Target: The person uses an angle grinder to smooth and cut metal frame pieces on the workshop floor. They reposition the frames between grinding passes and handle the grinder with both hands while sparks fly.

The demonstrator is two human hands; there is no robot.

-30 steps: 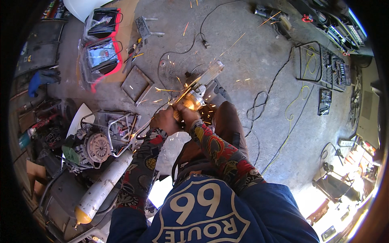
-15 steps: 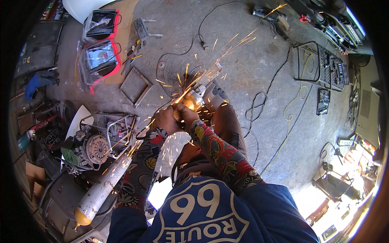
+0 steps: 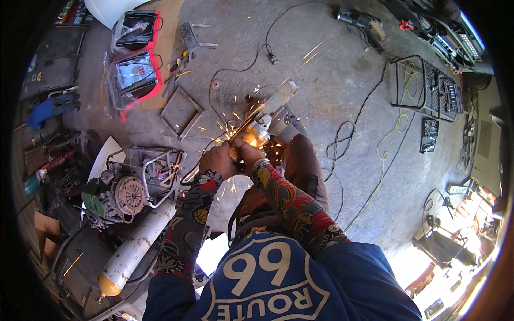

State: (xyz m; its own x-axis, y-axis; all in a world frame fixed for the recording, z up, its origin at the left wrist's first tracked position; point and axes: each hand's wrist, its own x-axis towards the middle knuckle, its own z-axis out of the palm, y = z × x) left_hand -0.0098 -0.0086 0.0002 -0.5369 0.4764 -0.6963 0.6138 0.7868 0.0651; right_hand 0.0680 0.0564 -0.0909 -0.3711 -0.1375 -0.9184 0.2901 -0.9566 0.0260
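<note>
My left hand and my right hand are both closed around an angle grinder held low over the concrete floor. Its disc meets a long pale metal bar that runs up and to the right. Orange sparks fly from the contact point, mostly to the left and up. Patterned sleeves cover both forearms. My bent knee in brown trousers sits just right of the hands.
A small engine in a frame and a pale gas cylinder lie at the left. A flat metal plate, red-edged cases, floor cables and a socket set tray surround the spot.
The spark spray has thinned and shifted; half a second ago it fanned wide to the upper right. Both hands stay on the grinder at the same spot.
</note>
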